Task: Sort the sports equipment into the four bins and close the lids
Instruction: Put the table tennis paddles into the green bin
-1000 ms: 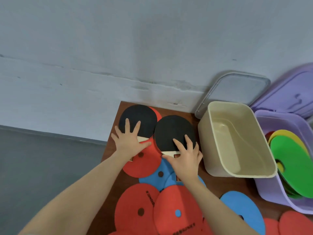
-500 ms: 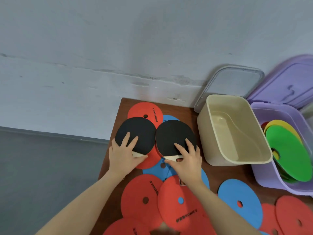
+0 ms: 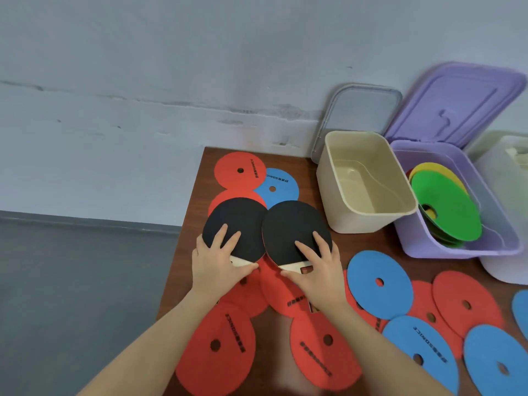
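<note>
**Sam:** What were the hands doing just then?

**Me:** I saw the left hand (image 3: 215, 264) holding the left paddle (image 3: 235, 227) by its neck, fingers spread flat on the black rubber and thumb under the pale wood. The right hand (image 3: 317, 267) gripped the right paddle (image 3: 294, 231) the same way. Both hands were closed on a paddle.

**Sam:** Where were the paddles?

**Me:** Side by side at the far left of the brown table (image 3: 337, 241), over some red discs (image 3: 238, 170). Their round edges touched.

**Sam:** Why hold them like that?

**Me:** I think the flat fingers kept each paddle steady, so both could go together.

**Sam:** Go where?

**Me:** Maybe the cream bin (image 3: 364, 181), just to the right. It was empty and its clear lid (image 3: 363, 110) leaned on the wall behind. The purple bin (image 3: 457, 244) already held green and yellow discs (image 3: 445, 207).

**Sam:** Was the job nearly done?

**Me:** No. Lots of red and blue discs (image 3: 378, 284) lay on the table, and the lids I could see were off.
</note>
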A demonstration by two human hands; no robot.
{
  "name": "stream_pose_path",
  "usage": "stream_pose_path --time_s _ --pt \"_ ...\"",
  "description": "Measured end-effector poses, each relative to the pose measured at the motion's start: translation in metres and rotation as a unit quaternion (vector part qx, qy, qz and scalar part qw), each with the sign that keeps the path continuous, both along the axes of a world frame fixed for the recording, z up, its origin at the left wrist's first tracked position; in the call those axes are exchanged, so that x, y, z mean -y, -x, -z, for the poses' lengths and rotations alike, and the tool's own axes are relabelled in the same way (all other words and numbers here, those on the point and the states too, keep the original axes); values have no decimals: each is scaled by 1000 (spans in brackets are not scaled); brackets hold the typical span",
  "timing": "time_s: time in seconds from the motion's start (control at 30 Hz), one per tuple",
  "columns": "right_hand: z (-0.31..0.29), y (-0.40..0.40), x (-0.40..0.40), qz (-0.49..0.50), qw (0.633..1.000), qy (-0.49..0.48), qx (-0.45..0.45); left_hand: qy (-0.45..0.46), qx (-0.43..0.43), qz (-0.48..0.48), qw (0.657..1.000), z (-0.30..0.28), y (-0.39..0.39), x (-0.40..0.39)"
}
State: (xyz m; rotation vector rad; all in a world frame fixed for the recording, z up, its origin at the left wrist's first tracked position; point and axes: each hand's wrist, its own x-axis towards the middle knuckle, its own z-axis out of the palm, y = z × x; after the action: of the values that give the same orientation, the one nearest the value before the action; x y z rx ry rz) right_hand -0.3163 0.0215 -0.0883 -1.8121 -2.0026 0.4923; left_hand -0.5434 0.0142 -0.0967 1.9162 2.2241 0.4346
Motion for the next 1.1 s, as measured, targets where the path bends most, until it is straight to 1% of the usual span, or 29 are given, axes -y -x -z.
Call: stream_pose_path --time_s 0.07,0.13,0.3,0.37,0.43,0.6,0.77,0.9,1.0,1.1 --pt "-6 -14 13 -11 1000 -15 0 24 -9 5 1000 -11 -12 12" --pt "-14 -28 26 -18 999 -31 -8 24 -14 7 1000 -20 -26 23" --pt "-36 -82 59 -49 994 -95 -37 -43 3 -11 999 -47 -86 51" --pt "-45 -112 71 -54 990 -127 -40 -76 10 -2 997 -55 -116 63" --pt "-54 -144 81 -48 986 -156 -46 -113 8 15 994 -60 -145 76" --pt "-73 -218 92 -23 977 -203 -63 -161 10 38 986 -80 -211 91" --pt "-91 -270 78 -2 966 -252 -57 -200 -11 74 977 -111 -258 69" --pt "-103 -301 47 21 963 -261 -70 -218 -15 87 972 -128 -294 37" --pt "-116 -325 18 19 959 -270 -81 -263 -18 97 960 -136 -317 5" --pt "-131 -352 -10 16 957 -283 -68 -300 -7 98 949 -145 -341 -29"
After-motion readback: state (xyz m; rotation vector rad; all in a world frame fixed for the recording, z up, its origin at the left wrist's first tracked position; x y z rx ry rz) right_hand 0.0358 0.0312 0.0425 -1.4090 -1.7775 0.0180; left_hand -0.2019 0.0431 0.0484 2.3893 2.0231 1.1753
